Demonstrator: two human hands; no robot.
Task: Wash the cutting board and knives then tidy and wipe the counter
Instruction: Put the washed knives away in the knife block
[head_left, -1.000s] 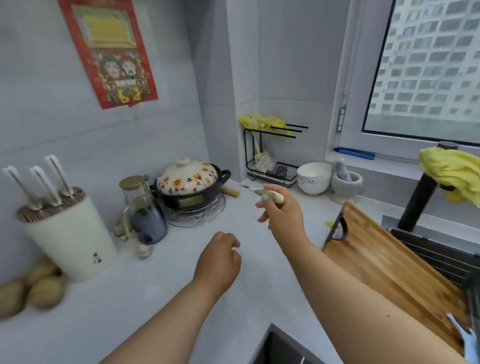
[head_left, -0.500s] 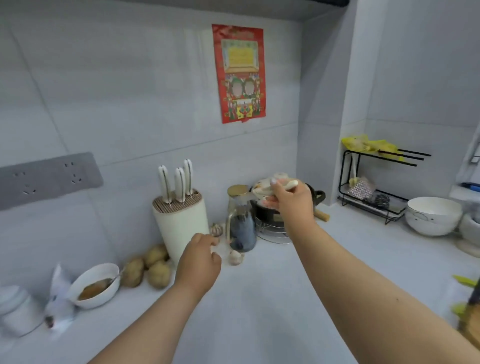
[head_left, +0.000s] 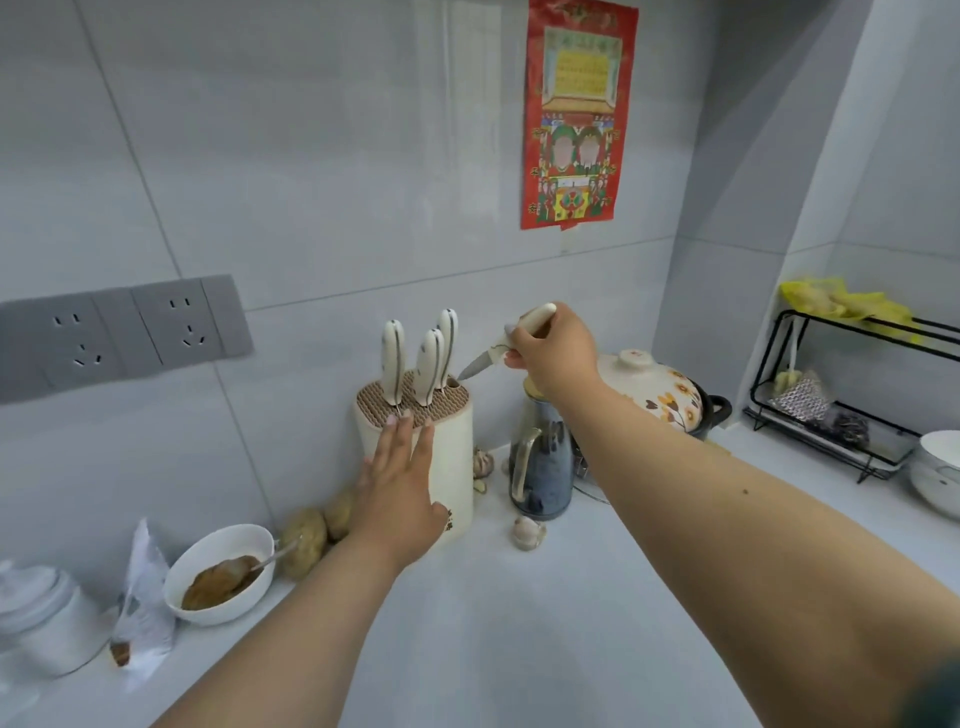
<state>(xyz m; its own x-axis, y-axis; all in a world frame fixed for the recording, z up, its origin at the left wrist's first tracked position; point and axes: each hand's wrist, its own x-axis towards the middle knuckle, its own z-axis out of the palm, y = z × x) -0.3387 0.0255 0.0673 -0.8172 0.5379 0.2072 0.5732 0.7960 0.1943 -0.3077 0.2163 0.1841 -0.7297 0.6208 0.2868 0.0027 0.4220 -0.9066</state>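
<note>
A cream knife block (head_left: 453, 457) stands against the tiled wall with three white-handled knives (head_left: 427, 358) stuck in its top. My left hand (head_left: 402, 488) lies flat against the block's front, fingers straight. My right hand (head_left: 553, 349) grips a small paring knife (head_left: 488, 358) by its cream handle. Its blade slants down to the left, tip just above the block's right rear slot. The cutting board is out of view.
Right of the block stand a glass jar (head_left: 543, 467) and a floral clay pot (head_left: 660, 392). Garlic (head_left: 527, 532) and potatoes (head_left: 306, 535) lie by the block. A bowl of brown paste (head_left: 221, 571) sits at left. A black rack (head_left: 852, 395) and a white bowl (head_left: 937, 467) are at right.
My right hand has carried the paring knife left and up to the top of the block. My left hand has reached forward and now lies on the block's front. The view has swung left.
</note>
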